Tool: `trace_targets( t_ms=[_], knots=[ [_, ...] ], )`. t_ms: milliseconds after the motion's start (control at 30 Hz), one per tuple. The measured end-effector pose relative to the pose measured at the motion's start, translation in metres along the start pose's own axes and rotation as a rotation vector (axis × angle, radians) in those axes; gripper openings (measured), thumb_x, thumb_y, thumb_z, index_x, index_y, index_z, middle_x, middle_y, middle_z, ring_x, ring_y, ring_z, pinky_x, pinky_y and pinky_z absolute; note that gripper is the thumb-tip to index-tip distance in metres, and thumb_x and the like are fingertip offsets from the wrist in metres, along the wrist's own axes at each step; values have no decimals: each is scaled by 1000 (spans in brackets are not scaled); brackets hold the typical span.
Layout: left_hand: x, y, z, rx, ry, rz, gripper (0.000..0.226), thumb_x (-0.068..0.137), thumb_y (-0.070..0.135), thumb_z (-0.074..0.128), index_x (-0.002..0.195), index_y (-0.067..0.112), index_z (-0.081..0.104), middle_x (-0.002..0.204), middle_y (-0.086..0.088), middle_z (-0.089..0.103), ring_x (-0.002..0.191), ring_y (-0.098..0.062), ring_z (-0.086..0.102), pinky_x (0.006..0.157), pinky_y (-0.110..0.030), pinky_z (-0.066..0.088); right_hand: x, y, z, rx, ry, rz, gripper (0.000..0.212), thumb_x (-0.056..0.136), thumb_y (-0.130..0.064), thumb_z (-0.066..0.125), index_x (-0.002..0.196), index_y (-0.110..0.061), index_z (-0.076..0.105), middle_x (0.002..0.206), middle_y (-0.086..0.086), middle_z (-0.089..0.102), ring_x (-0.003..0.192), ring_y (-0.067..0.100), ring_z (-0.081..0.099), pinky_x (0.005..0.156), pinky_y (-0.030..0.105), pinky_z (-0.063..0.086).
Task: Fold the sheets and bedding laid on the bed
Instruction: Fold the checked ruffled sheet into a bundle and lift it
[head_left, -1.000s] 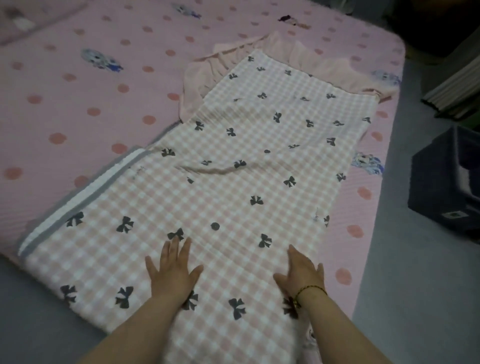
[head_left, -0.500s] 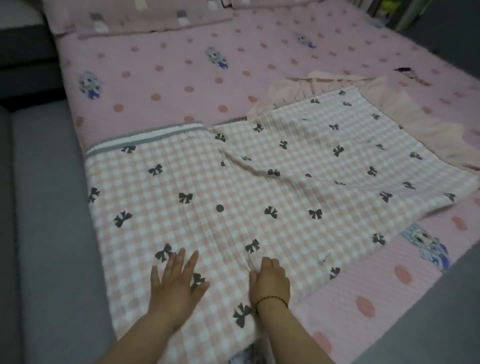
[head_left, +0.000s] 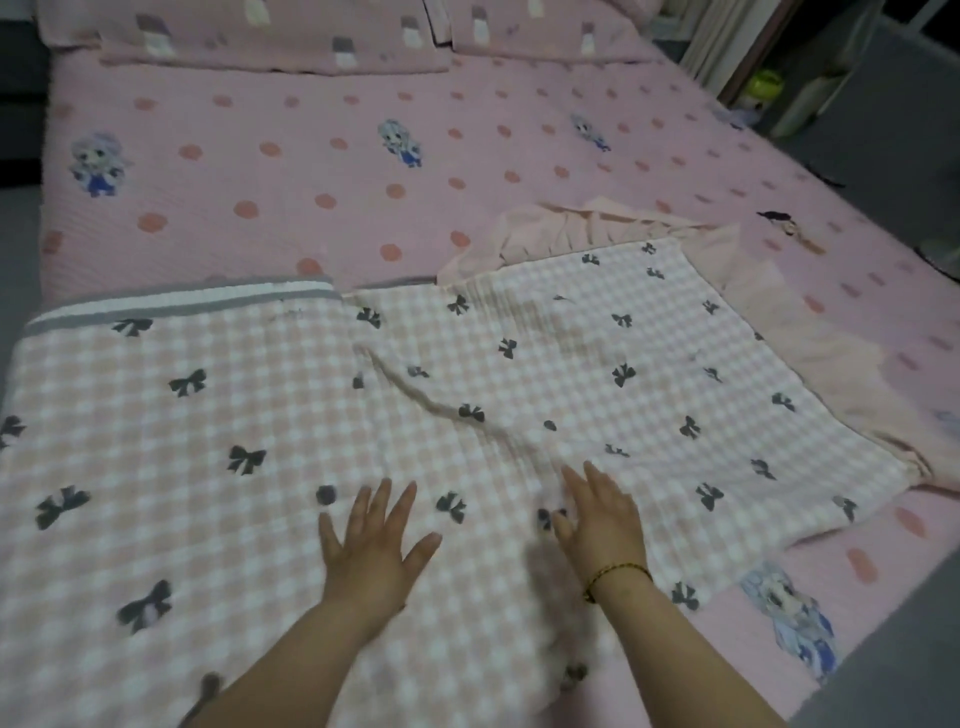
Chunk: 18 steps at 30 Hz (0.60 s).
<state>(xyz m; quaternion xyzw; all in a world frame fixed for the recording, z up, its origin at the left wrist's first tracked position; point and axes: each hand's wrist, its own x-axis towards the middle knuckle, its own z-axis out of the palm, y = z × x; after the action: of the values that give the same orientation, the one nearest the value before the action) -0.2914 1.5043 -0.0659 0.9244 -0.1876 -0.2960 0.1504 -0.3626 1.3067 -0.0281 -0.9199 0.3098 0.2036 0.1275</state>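
The bed (head_left: 311, 171), in a pink dotted sheet, fills the frame from the top to the lower right. The blanket (head_left: 208, 415), pink check with dark bows, lies flat across the lower half, a long crease running down its middle. A pale pink frill (head_left: 571, 228) sticks out from under it at upper right. Pillows (head_left: 260, 36) lie along the top edge. The left hand (head_left: 371, 540) rests flat on the blanket at lower centre, fingers spread, grip wide open, holding nothing. The right hand (head_left: 602, 519), just beside it, presses down with straight fingers, likewise holding nothing. A bracelet (head_left: 618, 571) circles its wrist.
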Motion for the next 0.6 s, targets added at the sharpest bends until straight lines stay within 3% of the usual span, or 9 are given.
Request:
trace_targets(
  t_ms=[67,100,133,267,367,400,500,567,600],
  knots=[
    [32,36,11,-97,89,16,105,56,88,-17,146,35,-12,151,16,-17,143,-10,-14,112,-41,-16,45,39,-17,-60,-2,-16,55,100,-33,30,149,-27,6,157,0,-3,145,17,2,118,35,3],
    [44,56,20,-138,111,9,120,39,90,-28,145,35,-14,147,20,-18,143,-9,-14,112,-40,-15,65,56,-24,-74,-7,-10,55,100,-34,29,149,-27,5,157,0,-4,145,17,1,118,36,3],
    [70,90,35,-183,136,-33,122,35,90,-29,143,34,-18,146,20,-19,143,-9,-14,113,-40,-15,97,84,-32,-87,-4,-34,55,100,-36,28,149,-27,4,157,0,-6,145,18,0,118,36,2],
    [125,165,73,-189,101,-235,92,70,85,0,143,34,-22,151,1,-30,141,-18,-24,107,-48,-25,147,150,-51,-71,-46,-92,56,100,-38,29,149,-26,4,157,0,-5,145,17,1,118,33,2],
    [154,182,92,-127,166,-339,121,29,88,-33,137,33,-29,146,-2,-37,140,-24,-26,75,-36,-48,200,192,-73,-80,-24,-109,56,99,-37,30,149,-26,6,157,1,-5,145,18,0,119,34,2],
    [157,184,92,-119,157,-364,129,22,87,-35,139,33,-26,147,-2,-36,140,-24,-26,77,-36,-47,221,199,-79,-96,-11,-102,56,99,-37,31,149,-25,7,157,2,-5,145,18,1,119,35,3],
    [166,186,96,-75,89,-469,135,20,88,-33,142,33,-20,153,-7,-26,142,-25,-22,108,-51,-21,286,198,-101,59,51,-80,56,98,-37,33,148,-21,13,157,3,1,145,17,4,118,36,3],
    [171,187,96,-39,67,-510,134,26,88,-35,144,30,-10,156,-16,-8,144,-32,-6,109,-58,-4,324,187,-112,74,83,-109,54,99,-34,32,148,-20,14,157,3,2,145,18,4,117,37,2],
    [175,183,100,-2,57,-498,128,42,90,-28,147,26,8,153,-24,11,142,-40,13,104,-66,6,342,181,-118,10,100,-129,56,99,-32,32,149,-20,10,157,3,-1,145,18,3,117,38,2]
  ],
)
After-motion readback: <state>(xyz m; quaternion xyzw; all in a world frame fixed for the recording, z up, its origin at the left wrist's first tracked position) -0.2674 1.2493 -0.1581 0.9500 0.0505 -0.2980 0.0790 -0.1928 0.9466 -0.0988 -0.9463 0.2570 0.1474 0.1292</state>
